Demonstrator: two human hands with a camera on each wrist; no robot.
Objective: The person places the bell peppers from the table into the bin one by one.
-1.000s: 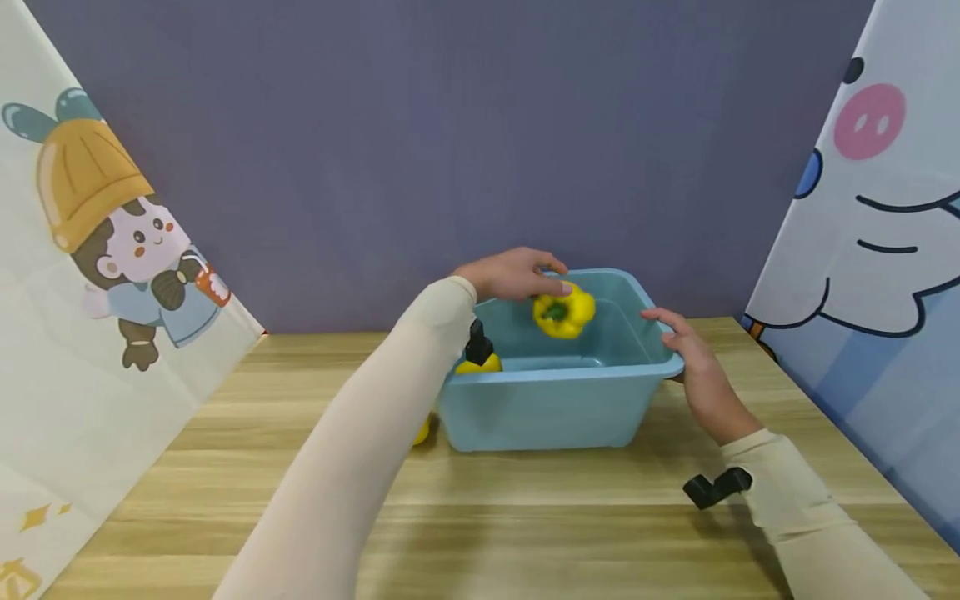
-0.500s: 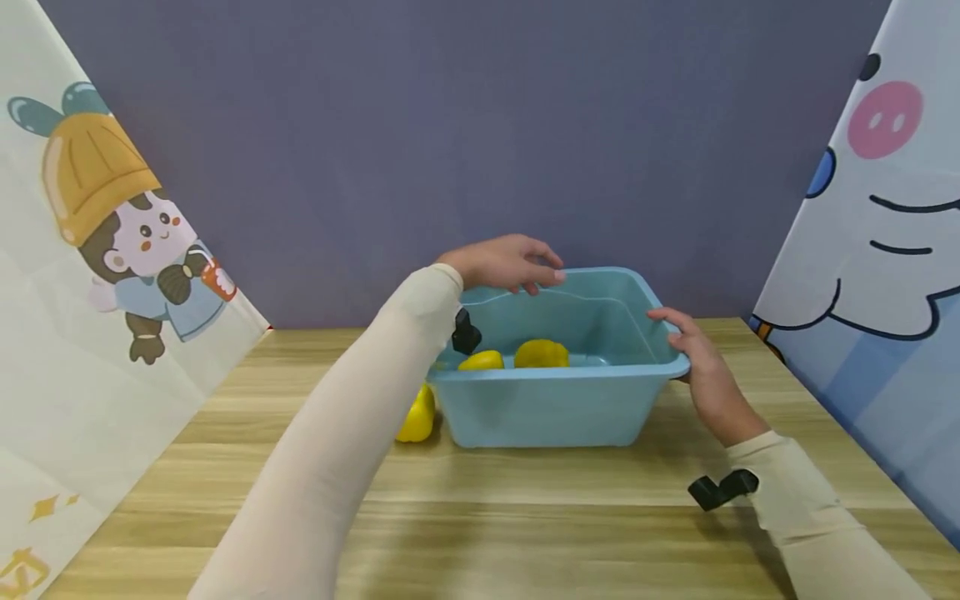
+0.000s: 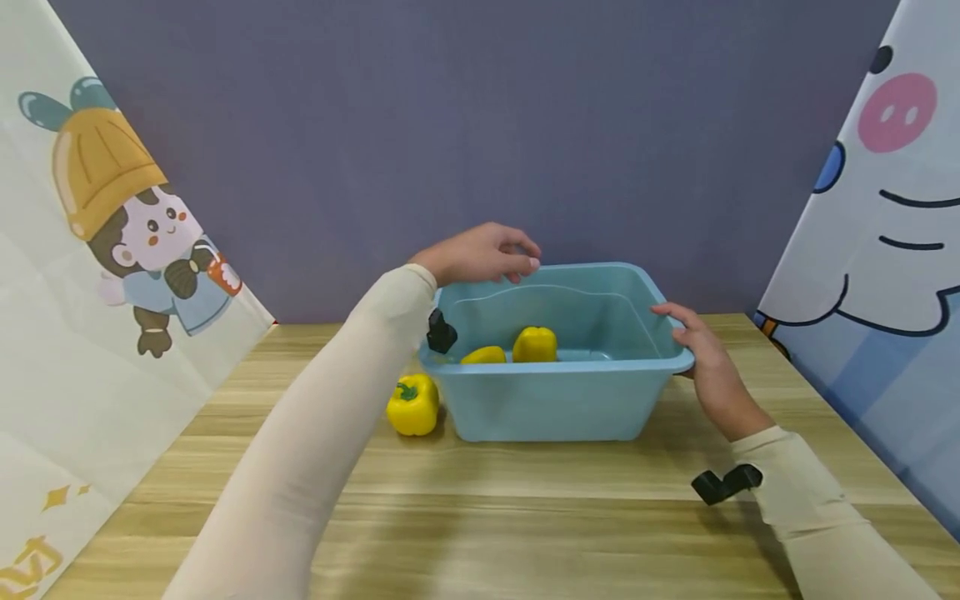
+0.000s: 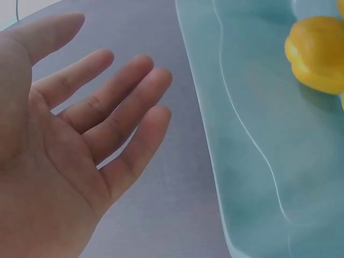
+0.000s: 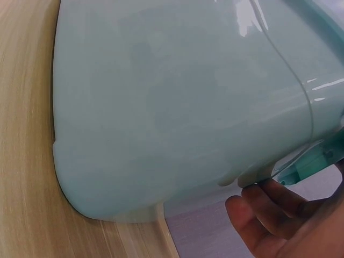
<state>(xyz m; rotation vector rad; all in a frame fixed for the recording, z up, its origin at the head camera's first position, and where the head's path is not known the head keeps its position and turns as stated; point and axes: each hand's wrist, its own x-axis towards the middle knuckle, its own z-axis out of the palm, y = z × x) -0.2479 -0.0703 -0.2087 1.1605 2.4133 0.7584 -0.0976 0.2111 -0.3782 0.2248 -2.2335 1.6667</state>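
Note:
A light-blue plastic tub (image 3: 547, 404) stands on the table. Over its back left rim hovers my left hand (image 3: 476, 254), holding nothing; the left wrist view shows its palm and loosely spread fingers (image 4: 121, 94) outside the tub wall. My right hand (image 3: 711, 375) grips the tub's right rim, with the fingers (image 5: 263, 207) curled under the lip in the right wrist view. Inside the tub lie a yellow bell pepper (image 3: 535, 345) and, left of it, another yellow pepper (image 3: 483, 356), both partly hidden by the front wall. Outside, at the left, a yellow bell pepper (image 3: 414, 406) sits with its green stem showing.
The wood-grain table (image 3: 525, 517) runs back to a grey-purple backdrop (image 3: 480, 117). Printed cartoon panels flank it, one on the left (image 3: 67, 358) and one on the right (image 3: 885, 275). Black camera mounts are strapped to both wrists.
My left hand let go of a yellow bell pepper, which dropped into the tub, then rose and moved left. The pepper outside the tub came into fuller view. My right hand stayed on the rim.

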